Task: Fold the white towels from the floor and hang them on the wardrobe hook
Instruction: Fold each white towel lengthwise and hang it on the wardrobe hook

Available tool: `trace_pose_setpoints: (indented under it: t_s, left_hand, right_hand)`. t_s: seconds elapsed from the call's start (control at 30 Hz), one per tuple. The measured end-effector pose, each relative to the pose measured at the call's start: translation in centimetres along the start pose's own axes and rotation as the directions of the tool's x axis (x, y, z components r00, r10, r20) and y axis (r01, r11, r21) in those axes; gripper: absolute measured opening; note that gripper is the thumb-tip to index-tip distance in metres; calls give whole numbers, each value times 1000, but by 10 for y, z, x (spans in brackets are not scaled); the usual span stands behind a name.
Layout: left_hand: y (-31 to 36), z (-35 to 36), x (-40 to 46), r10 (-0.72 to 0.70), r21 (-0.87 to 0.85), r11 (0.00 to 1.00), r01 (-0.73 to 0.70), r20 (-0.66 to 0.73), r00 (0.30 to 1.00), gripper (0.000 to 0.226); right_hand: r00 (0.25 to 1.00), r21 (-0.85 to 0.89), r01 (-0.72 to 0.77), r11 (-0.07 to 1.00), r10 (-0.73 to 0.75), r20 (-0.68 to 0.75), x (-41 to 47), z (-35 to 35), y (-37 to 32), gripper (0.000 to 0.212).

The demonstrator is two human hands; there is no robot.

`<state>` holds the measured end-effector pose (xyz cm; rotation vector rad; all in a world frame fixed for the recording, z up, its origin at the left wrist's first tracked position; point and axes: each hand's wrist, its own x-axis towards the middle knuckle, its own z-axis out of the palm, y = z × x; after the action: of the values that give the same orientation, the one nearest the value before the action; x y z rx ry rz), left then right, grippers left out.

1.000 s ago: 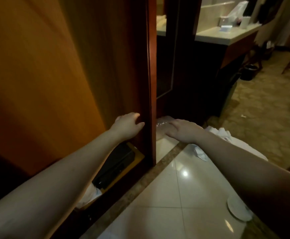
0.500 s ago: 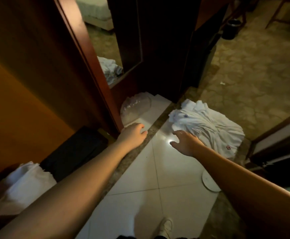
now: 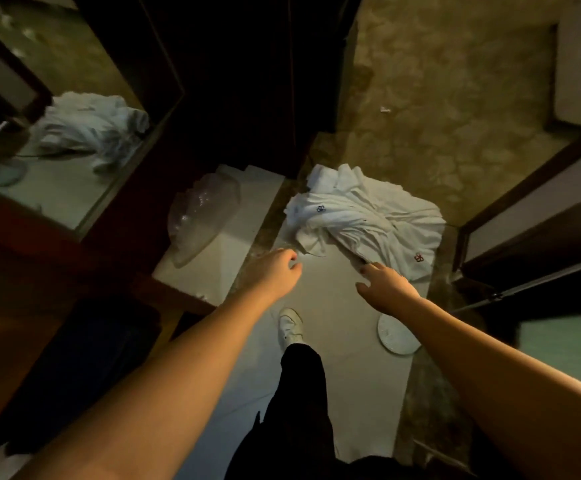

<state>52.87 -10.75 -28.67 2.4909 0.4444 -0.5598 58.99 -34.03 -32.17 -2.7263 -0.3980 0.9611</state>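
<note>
A crumpled heap of white towels [image 3: 368,223] with small embroidered logos lies on the pale tiled floor [image 3: 334,341], at the edge of the carpet. My left hand [image 3: 275,271] hovers just left of the heap's near edge, fingers loosely curled and holding nothing. My right hand [image 3: 386,285] reaches toward the heap's near side with fingers spread, its fingertips close to the cloth; whether they touch it I cannot tell. The wardrobe hook is out of sight.
A mirrored wardrobe door [image 3: 57,150] at the left reflects the towels. A crumpled clear plastic bag [image 3: 202,216] lies by the wardrobe base. A round white disc [image 3: 398,336] sits on the tiles near my white shoe [image 3: 291,327]. A dark door frame [image 3: 524,216] stands at right.
My view has tilted down from the wardrobe door to the floor. Both hands left the wardrobe edge and moved down toward the towel heap.
</note>
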Motion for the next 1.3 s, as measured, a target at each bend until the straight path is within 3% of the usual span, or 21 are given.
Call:
trace_pose_setpoints:
  t_s: [0.57,0.73,0.9,1.1,1.3]
  left_hand:
    - [37,-9,373,42,64,996,-63,283,958,21]
    - [61,17,476,17,56,998,-38,336,942,16]
    - [90,47,573,10,105,993,-51,361,933,26]
    - [115,89,679,-3,89,995,-37,409,913,25]
    - [118,167,781,91,129,978,-163,441,893,40]
  right_hand:
    - [971,232,-235,944,219,94,302,-66,59,49]
    - [957,342,-291,894,272,103,403,-73,106,48]
    - [926,450,-377,810,339,165,489,-72,150,47]
    - [881,522,-472,710,365,301,575,-57,198,33]
    - [884,608,-459,648,405,236,668,-13,225,51]
